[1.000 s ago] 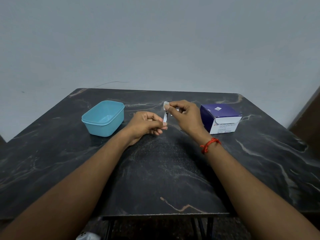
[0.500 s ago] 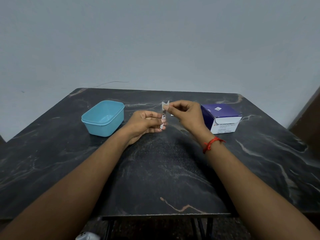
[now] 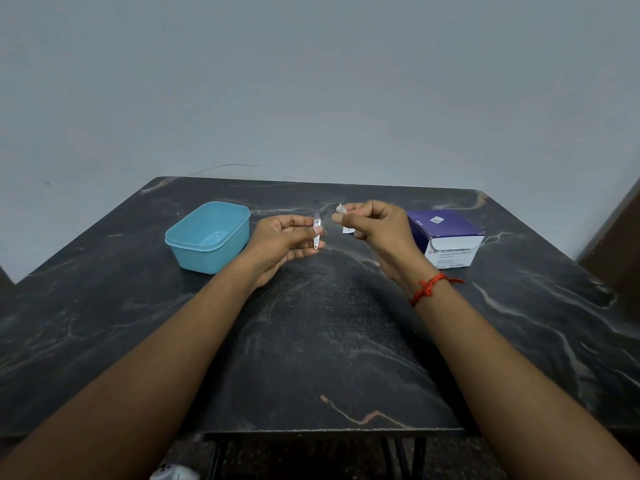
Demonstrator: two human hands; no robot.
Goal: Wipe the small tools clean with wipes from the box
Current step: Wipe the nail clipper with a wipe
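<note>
My left hand (image 3: 284,239) pinches a small metal tool (image 3: 316,226), a slim silver piece held upright with a thin dark tip pointing up. My right hand (image 3: 374,226) holds a small white wipe (image 3: 341,208) between thumb and fingers, a short gap to the right of the tool and apart from it. A bit of white wrapper (image 3: 348,231) shows under the right palm. The purple and white wipe box (image 3: 446,237) stands just right of my right hand, flap closed.
A light blue plastic tub (image 3: 209,237) sits open on the left of the dark marble table (image 3: 311,341), close to my left hand. A grey wall rises behind the table. A red thread band (image 3: 429,287) circles my right wrist.
The wipe was on the tool's upper end a second ago; my right hand has since drawn it off to the right. The tool now stands more upright with its tip bare.
</note>
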